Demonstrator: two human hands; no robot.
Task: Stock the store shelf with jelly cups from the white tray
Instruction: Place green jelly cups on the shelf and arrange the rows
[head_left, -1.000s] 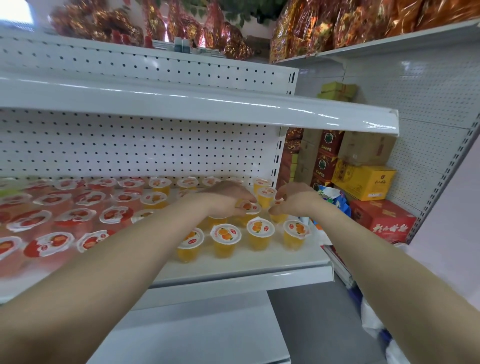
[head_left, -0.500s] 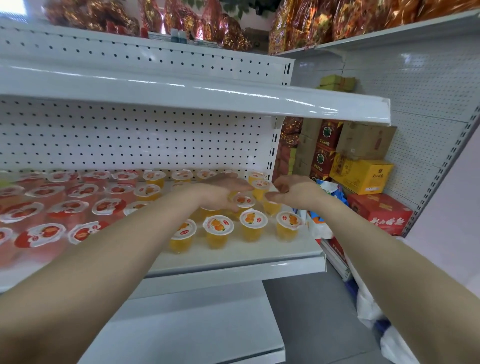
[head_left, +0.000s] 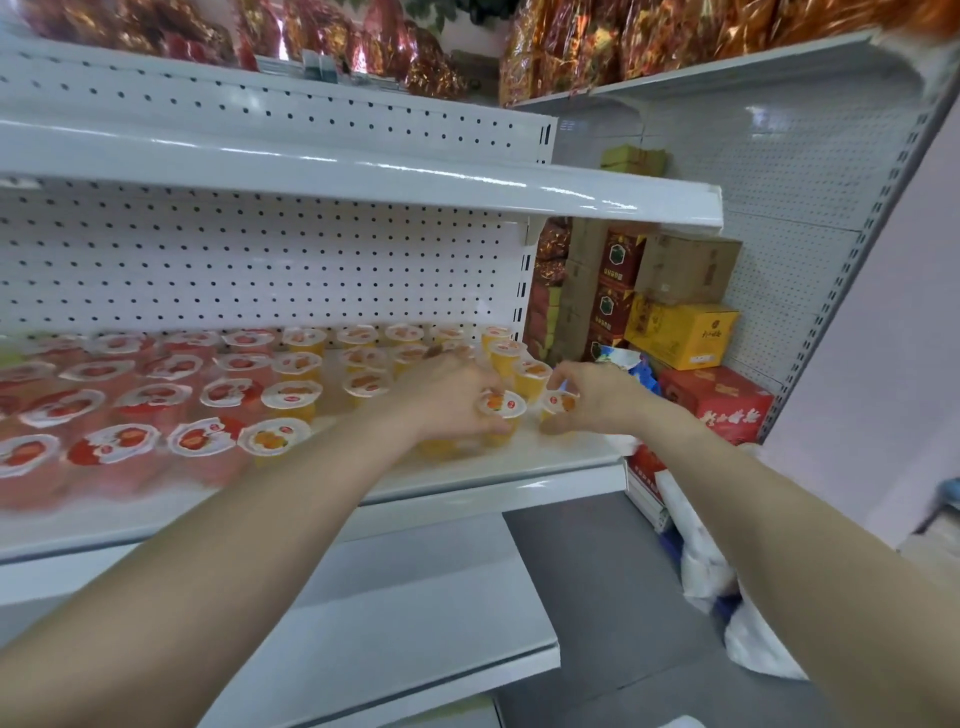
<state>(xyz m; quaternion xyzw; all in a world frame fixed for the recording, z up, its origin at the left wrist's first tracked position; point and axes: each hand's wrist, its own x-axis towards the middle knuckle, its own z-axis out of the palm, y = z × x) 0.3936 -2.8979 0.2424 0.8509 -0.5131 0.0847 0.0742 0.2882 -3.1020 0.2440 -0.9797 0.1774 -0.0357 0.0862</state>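
Note:
Rows of jelly cups stand on the white shelf (head_left: 519, 491): red ones (head_left: 111, 447) to the left, orange ones (head_left: 291, 397) in the middle and right. My left hand (head_left: 452, 397) curls round an orange jelly cup (head_left: 501, 405) in the front row near the shelf's right end. My right hand (head_left: 597, 395) grips a second orange cup (head_left: 558, 402) just beside it. Both cups sit low on the shelf; I cannot tell if they touch it. The white tray is not in view.
A white shelf board (head_left: 467, 182) overhangs the cups closely. A lower shelf (head_left: 415, 613) juts out beneath. To the right stand stacked boxes, a yellow box (head_left: 680, 332) and a red box (head_left: 722, 402), with white bags (head_left: 701, 561) on the grey floor.
Both hands have drawn forward from the middle rows to the front row and now each grips an orange cup. The view has shifted slightly.

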